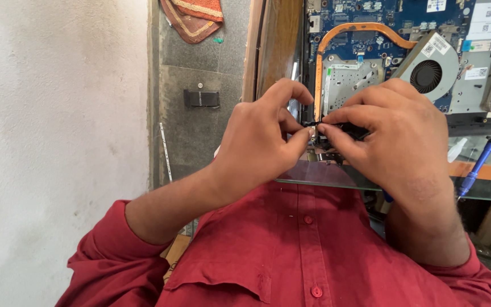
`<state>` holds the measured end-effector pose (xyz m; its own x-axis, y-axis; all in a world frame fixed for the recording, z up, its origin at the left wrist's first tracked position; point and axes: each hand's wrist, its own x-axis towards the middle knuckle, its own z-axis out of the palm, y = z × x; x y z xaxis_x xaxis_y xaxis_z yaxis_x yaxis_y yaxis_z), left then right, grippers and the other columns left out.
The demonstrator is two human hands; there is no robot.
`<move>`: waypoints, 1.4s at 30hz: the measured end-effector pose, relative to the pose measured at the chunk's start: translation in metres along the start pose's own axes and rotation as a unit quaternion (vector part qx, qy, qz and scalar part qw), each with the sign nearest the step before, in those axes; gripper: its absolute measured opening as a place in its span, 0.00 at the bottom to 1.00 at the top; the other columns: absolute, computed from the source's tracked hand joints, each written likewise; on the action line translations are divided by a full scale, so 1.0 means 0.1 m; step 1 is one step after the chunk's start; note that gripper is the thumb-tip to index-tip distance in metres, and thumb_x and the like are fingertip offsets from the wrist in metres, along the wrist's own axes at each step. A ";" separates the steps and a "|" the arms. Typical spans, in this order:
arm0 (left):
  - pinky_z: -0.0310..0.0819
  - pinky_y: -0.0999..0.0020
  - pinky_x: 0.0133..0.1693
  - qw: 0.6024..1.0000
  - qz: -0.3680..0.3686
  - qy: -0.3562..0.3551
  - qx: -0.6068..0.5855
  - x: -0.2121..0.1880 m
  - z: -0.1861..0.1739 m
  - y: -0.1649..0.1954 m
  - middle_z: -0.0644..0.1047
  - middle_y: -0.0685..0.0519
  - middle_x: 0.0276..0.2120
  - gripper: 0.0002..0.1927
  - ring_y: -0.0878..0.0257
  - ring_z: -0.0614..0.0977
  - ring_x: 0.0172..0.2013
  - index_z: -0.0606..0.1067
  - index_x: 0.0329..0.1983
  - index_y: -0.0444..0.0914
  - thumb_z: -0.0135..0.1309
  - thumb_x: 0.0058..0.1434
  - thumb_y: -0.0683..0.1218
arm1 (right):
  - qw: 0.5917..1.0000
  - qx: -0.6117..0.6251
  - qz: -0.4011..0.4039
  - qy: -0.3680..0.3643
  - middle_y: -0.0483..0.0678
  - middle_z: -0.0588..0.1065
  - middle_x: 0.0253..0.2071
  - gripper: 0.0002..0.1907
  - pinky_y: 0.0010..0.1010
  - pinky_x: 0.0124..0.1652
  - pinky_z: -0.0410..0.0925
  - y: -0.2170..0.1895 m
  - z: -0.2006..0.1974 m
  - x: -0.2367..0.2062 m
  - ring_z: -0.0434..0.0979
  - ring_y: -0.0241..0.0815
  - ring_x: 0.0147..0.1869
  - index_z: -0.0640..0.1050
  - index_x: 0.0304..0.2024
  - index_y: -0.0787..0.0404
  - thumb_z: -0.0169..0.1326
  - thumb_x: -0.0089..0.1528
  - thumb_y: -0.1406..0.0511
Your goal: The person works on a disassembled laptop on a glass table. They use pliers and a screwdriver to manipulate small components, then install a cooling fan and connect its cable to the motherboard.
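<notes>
My left hand (259, 139) and my right hand (396, 133) meet at the near edge of an opened laptop (382, 51). Together they pinch a small black part with a metal tab (313, 132), fingertips touching from both sides. The part is mostly hidden by my fingers. The laptop shows a blue circuit board, a copper heat pipe (348, 31) and a round black fan (426, 75). It lies on a glass tabletop (325, 173). Red sleeves cover both my forearms.
A blue-handled screwdriver (478, 165) lies on the glass at the right. A wooden strip (274, 45) borders the table's left side. On the grey floor lie a small black part (202, 98) and a patterned cloth (191, 17). A white wall fills the left.
</notes>
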<state>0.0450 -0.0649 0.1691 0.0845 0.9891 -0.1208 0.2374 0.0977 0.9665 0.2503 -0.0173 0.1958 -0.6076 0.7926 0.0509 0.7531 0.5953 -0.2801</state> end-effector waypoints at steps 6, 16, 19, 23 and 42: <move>0.78 0.66 0.31 0.999 -0.005 0.002 0.034 0.10 0.02 0.02 0.81 0.52 0.22 0.18 0.60 0.86 0.25 0.71 0.48 0.38 0.61 0.54 0.41 | 1.000 -0.002 0.020 0.000 0.37 0.78 0.34 0.08 0.33 0.42 0.69 0.01 0.03 -0.02 0.76 0.41 0.43 0.86 0.34 0.49 0.70 0.57 0.56; 0.78 0.64 0.31 0.998 -0.025 -0.006 0.061 0.15 0.07 0.07 0.81 0.53 0.21 0.23 0.59 0.87 0.26 0.69 0.48 0.39 0.64 0.51 0.42 | 0.999 0.023 0.027 -0.029 0.38 0.78 0.35 0.07 0.34 0.40 0.70 0.07 0.01 -0.04 0.78 0.41 0.43 0.87 0.35 0.49 0.68 0.58 0.56; 0.79 0.64 0.32 0.998 -0.029 -0.007 0.049 0.13 0.07 0.09 0.81 0.53 0.22 0.23 0.59 0.87 0.27 0.69 0.49 0.39 0.64 0.51 0.42 | 0.997 0.044 0.036 -0.047 0.39 0.79 0.35 0.09 0.35 0.39 0.70 0.10 0.01 -0.02 0.78 0.43 0.42 0.87 0.36 0.50 0.68 0.57 0.56; 0.79 0.64 0.31 0.998 -0.037 -0.006 0.058 0.14 0.09 0.09 0.82 0.53 0.22 0.24 0.58 0.87 0.27 0.68 0.49 0.39 0.63 0.50 0.41 | 0.996 0.048 0.035 -0.065 0.40 0.79 0.35 0.10 0.36 0.39 0.70 0.15 0.01 -0.01 0.79 0.44 0.43 0.87 0.36 0.51 0.68 0.56 0.56; 0.76 0.58 0.33 0.995 0.006 -0.014 0.099 0.13 0.16 0.10 0.80 0.50 0.23 0.22 0.52 0.86 0.29 0.68 0.51 0.39 0.60 0.54 0.38 | 0.995 0.025 0.047 -0.085 0.39 0.80 0.35 0.09 0.35 0.35 0.70 0.17 0.01 0.01 0.80 0.43 0.39 0.88 0.36 0.51 0.68 0.55 0.57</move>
<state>0.0640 -0.0524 0.1737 0.1151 0.9861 -0.1196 0.4212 0.0606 0.9049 0.2621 -0.0065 0.1904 -0.5720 0.8082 -0.1400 0.7980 0.5088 -0.3231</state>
